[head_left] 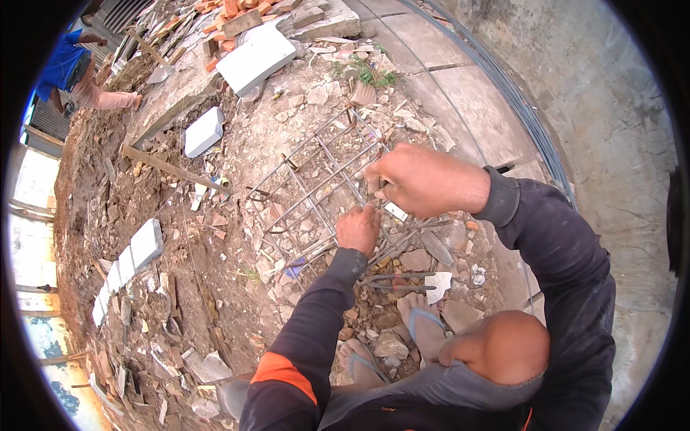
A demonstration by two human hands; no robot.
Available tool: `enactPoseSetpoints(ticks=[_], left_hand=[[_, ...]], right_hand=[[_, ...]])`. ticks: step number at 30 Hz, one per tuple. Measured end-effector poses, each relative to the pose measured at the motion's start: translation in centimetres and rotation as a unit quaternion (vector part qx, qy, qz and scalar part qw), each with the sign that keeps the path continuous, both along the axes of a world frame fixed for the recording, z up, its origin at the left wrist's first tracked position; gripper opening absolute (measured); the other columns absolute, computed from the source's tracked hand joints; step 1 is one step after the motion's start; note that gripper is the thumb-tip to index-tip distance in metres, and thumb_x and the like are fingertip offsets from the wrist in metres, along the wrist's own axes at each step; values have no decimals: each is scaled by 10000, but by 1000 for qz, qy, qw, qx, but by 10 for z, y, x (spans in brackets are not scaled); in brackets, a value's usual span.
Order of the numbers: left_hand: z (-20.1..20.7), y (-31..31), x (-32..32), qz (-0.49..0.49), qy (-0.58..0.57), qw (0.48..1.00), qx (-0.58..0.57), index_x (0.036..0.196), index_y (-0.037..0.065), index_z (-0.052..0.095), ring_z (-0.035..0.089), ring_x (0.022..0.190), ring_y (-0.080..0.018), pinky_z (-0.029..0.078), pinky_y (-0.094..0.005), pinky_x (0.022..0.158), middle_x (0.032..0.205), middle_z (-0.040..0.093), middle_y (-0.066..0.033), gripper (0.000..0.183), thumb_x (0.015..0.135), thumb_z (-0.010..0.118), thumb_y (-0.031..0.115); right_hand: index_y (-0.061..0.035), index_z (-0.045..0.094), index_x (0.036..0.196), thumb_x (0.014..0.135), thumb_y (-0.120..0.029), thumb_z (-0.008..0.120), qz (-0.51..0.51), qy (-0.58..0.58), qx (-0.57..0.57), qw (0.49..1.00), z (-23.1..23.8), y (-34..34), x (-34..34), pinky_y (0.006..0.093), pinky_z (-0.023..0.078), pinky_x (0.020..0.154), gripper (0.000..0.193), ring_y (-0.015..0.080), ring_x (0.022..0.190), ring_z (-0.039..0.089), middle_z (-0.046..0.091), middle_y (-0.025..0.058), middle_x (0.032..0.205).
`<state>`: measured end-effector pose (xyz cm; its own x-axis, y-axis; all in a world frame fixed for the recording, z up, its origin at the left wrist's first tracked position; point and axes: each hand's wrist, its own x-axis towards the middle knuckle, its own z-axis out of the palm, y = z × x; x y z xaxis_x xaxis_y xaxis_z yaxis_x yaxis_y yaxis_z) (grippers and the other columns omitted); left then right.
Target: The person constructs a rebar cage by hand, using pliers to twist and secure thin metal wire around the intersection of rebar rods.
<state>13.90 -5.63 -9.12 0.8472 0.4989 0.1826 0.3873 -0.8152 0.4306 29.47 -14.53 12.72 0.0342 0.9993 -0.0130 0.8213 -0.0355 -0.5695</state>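
The left hand (pixel 358 228) and the right hand (pixel 413 178) are sitting close together at the right-hand side of a steel rebar cage (pixel 311 195), fingers curled narrow; whether either is holding a bar cannot be told. The cage is lying on rubble, extending forward and left from the hands. Bent steel rods (pixel 399 276) are lying just below them. Farther forward-left, a wooden handle (pixel 176 170) and white blocks (pixel 204 132) are resting. Beyond, orange bricks (pixel 230 8) are lying piled; far left, a co-worker (pixel 61 68) is standing.
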Motion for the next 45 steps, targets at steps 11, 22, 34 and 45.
enactPoseSetpoints(ticks=[11, 22, 34, 45], left_hand=[[9, -13, 5, -21, 67, 997, 14, 1082, 78, 677, 636, 1042, -380, 517, -515, 824, 1170, 606, -198, 291, 862, 721, 264], [-19, 20, -3, -150, -49, 965, -211, 1243, 20, 645, 616, 1155, -412, 481, -451, 1020, 1242, 652, -235, 416, 831, 634, 83], [-10, 12, 14, -100, -24, 959, -264, 1169, 24, 671, 643, 993, -453, 520, -489, 885, 1052, 687, -258, 343, 834, 609, 67], [-14, 11, 17, -100, -28, 965, -241, 1200, 37, 669, 638, 1013, -464, 512, -480, 883, 1066, 678, -278, 353, 853, 613, 75]], right_hand=[[-63, 748, 965, 818, -118, 666, -10, -93, -84, 992, 2, -16, 10, 477, 515, 766, 177, 393, 867, 674, 698, 203, 821], [-63, 754, 992, 819, -131, 676, 35, -118, -57, 991, 14, -16, 6, 502, 506, 762, 202, 394, 864, 674, 698, 196, 812], [-33, 723, 938, 800, -76, 631, -10, -144, -106, 984, -6, -17, 2, 514, 502, 762, 171, 410, 846, 662, 676, 211, 785], [-18, 729, 918, 824, -84, 636, -61, -111, -60, 990, -10, -22, 8, 511, 504, 756, 148, 396, 829, 667, 675, 213, 777]])
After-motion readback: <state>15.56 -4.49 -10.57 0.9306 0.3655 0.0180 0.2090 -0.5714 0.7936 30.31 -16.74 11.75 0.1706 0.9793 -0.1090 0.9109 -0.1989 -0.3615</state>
